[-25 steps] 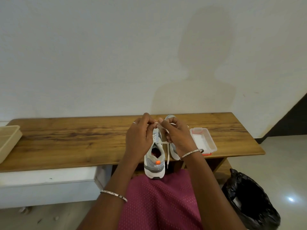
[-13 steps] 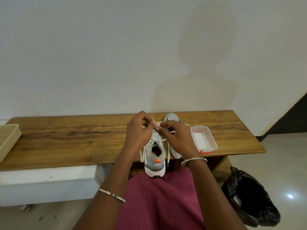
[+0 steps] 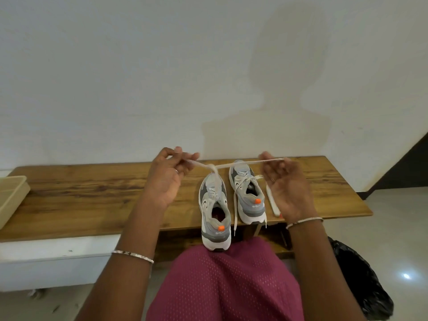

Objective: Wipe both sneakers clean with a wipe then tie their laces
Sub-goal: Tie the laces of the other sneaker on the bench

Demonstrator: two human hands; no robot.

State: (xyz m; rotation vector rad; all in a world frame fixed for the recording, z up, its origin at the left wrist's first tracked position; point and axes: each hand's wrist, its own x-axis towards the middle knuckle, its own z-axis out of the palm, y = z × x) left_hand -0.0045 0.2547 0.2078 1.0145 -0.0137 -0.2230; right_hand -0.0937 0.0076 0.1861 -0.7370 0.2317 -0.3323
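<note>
Two grey-and-white sneakers stand side by side on the wooden table [image 3: 92, 193], heels toward me. The left sneaker [image 3: 214, 209] overhangs the front edge. Its white lace [image 3: 243, 163] is stretched taut sideways above it, with a crossing over the toe. My left hand [image 3: 168, 174] pinches one lace end at the left, and my right hand [image 3: 283, 184] grips the other end at the right. The right sneaker [image 3: 247, 193] has loose laces, one hanging over the table edge.
A white plastic container [image 3: 272, 202] lies behind my right hand, mostly hidden. A beige tray [image 3: 11, 195] sits at the table's far left. A black bin bag [image 3: 361, 286] stands on the floor at right. A white ledge [image 3: 58, 251] runs below the table.
My hands were close together over the left sneaker, working the lace. Now they have pulled apart to either side, drawing the lace tight.
</note>
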